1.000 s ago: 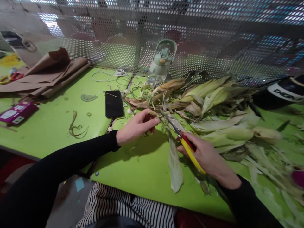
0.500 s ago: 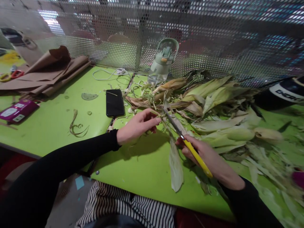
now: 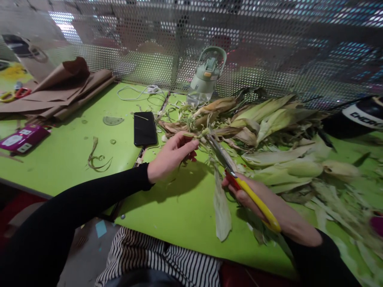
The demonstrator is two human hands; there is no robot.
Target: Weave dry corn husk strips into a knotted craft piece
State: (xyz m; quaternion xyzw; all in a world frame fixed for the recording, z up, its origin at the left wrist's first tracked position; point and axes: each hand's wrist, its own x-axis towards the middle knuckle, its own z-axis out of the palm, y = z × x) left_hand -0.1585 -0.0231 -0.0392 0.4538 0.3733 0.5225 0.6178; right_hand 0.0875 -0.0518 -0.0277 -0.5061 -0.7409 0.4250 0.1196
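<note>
Over the green table, my left hand (image 3: 172, 153) is closed on a thin strip of corn husk (image 3: 204, 133), whose end sticks out past the fingertips. My right hand (image 3: 254, 195) grips a pair of scissors (image 3: 221, 153) with yellow and red handles. Their metal blades point up and away, close to the strip's end; whether they touch it I cannot tell. Below the blades a pale husk leaf (image 3: 222, 213) lies on the table. A pile of corn husks (image 3: 263, 119), some green and some dried brown, spreads behind and right of the scissors.
A black phone (image 3: 145, 128) lies left of the husks, with a clear protractor (image 3: 113, 120) beside it. Behind stand a pale green water bottle (image 3: 205, 77) and a perforated metal screen (image 3: 143, 52). Folded brown paper (image 3: 62, 93) and a purple box (image 3: 24, 139) are at the left, a black bottle (image 3: 353, 117) at the right.
The scissors have turned so their red handle now shows, and their handles sit slightly lower and further right. My left hand has moved slightly up and left with the husk strip.
</note>
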